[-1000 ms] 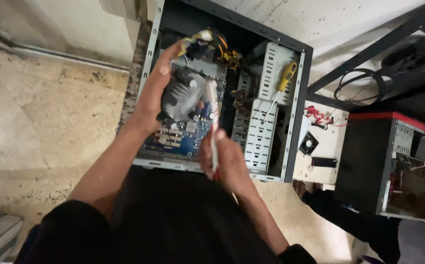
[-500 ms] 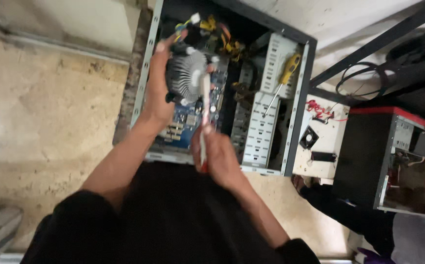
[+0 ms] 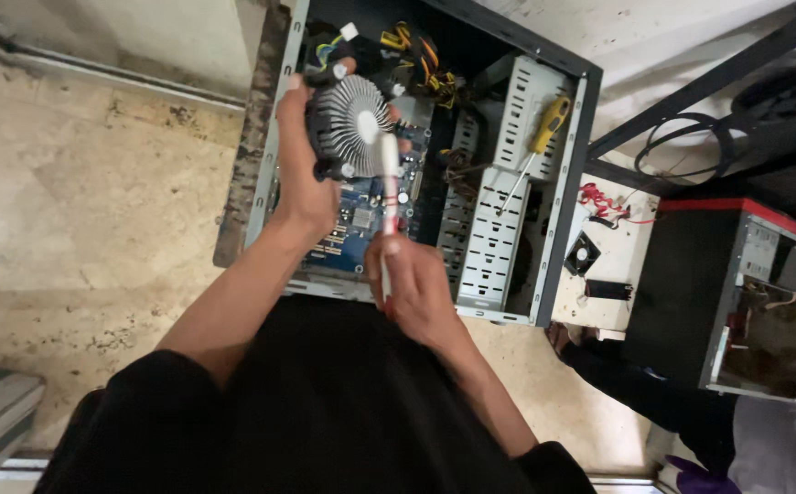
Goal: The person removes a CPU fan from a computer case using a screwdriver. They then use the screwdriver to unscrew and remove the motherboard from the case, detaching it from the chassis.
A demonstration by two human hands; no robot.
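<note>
The left hand (image 3: pixel 302 174) is closed around the rim of the round finned cooler (image 3: pixel 350 123), holding it tilted above the blue motherboard (image 3: pixel 352 224) inside the open computer case (image 3: pixel 558 220). The right hand (image 3: pixel 421 288) grips a white-handled tool (image 3: pixel 388 197), whose long axis runs straight up from the fist so its tip lies just beside the cooler's right edge.

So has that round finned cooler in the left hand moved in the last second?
Yes. The round finned cooler, gripped by the left hand, has shifted toward the back end of the open computer case, nearer the bundle of yellow cables than before.
</note>
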